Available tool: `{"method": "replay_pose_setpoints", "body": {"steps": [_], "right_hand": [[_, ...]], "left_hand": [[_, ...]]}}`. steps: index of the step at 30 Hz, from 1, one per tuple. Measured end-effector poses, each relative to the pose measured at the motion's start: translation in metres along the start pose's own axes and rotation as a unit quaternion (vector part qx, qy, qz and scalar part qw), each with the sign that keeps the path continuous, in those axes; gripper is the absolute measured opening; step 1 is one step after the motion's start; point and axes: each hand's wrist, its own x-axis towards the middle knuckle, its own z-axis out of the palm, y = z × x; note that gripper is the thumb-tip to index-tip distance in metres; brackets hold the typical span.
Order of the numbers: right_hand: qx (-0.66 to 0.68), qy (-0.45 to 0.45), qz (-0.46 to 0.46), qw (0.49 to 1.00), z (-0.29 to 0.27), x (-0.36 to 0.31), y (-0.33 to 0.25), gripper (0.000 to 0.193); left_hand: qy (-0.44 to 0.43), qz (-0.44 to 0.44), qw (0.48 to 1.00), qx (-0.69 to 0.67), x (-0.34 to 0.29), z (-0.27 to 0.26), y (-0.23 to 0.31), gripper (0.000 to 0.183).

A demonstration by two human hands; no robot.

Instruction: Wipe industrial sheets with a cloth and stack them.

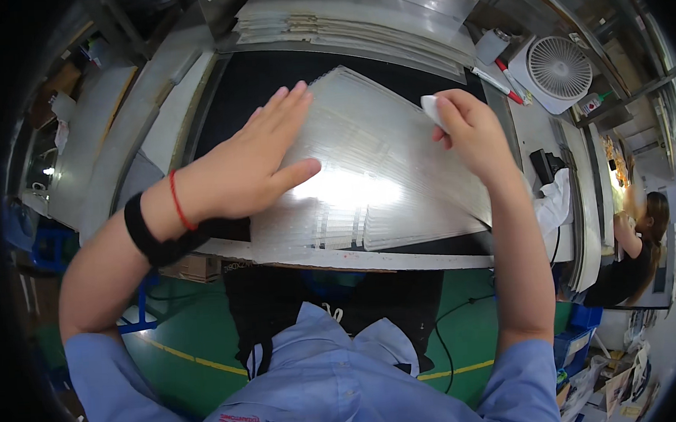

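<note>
Clear plastic sheets (350, 145) lie fanned out in a stack on a black work surface (263, 68), with a bright reflection across their middle. Over their left side is my left hand (262, 154), flat, with fingers stretched out and the thumb apart; whether it presses on the top sheet I cannot tell. My right hand (464, 128) is at the right edge of the sheets, pinching a small white piece (430, 108) that looks like folded cloth or a pad. A black band (147, 235) and a red string (178, 200) circle my left wrist.
More stacked sheets (359, 26) fill the back. A white fan (558, 66), a red-capped marker (499, 85) and a crumpled white cloth (555, 199) are on the right. Long panels (131, 122) stand at left. A co-worker (634, 249) sits far right.
</note>
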Motion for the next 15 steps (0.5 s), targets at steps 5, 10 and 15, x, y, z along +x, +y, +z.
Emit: {"method": "replay_pose_setpoints", "body": {"steps": [5, 10, 15], "right_hand": [[0.006, -0.022, 0.045, 0.999, 0.045, -0.001, -0.037, 0.023], [-0.066, -0.011, -0.023, 0.997, 0.073, 0.009, -0.027, 0.021], [-0.155, 0.009, -0.063, 0.986, 0.085, 0.003, -0.031, 0.021]], "left_hand": [[-0.039, 0.039, 0.998, 0.021, 0.035, 0.013, -0.013, 0.078], [-0.014, 0.106, 0.991, 0.076, 0.044, 0.031, -0.019, 0.072], [0.003, 0.1, 0.993, 0.061, 0.043, 0.041, -0.022, 0.068]]}}
